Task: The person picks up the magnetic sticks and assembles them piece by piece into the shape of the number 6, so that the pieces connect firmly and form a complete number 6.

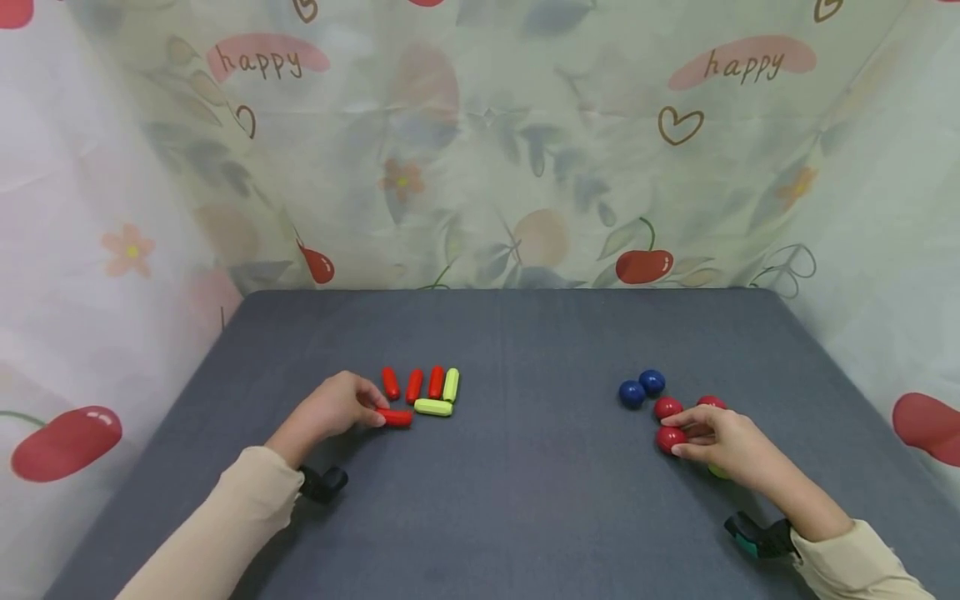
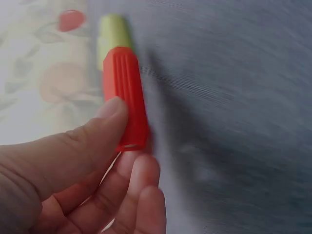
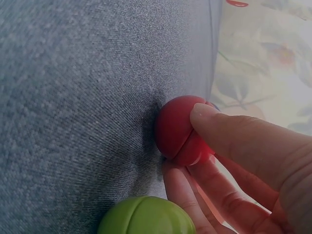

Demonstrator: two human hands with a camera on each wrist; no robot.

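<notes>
My left hand (image 1: 339, 410) pinches a red ribbed capsule-shaped piece (image 1: 398, 418) between thumb and fingers. Just past the piece's far end lies a yellow-green capsule-shaped piece (image 1: 433, 407) on its side. Behind stand in a row several more: red pieces (image 1: 414, 387) and a yellow-green one (image 1: 451, 385) at the right end. On the other side, my right hand (image 1: 726, 443) holds a red ball (image 3: 178, 127) by thumb and fingers, close over the cloth. Another red ball (image 1: 667, 407) is right behind it, and one more (image 1: 711, 402) shows partly above the hand. A green ball (image 3: 146, 217) is half hidden under the right hand.
Two blue balls (image 1: 632, 394) lie side by side behind the red ones. Dark grey cloth (image 1: 517, 500) covers the table. A printed curtain (image 1: 487, 167) hangs along the back and both sides. Each wrist carries a black strap-on camera (image 1: 322, 484).
</notes>
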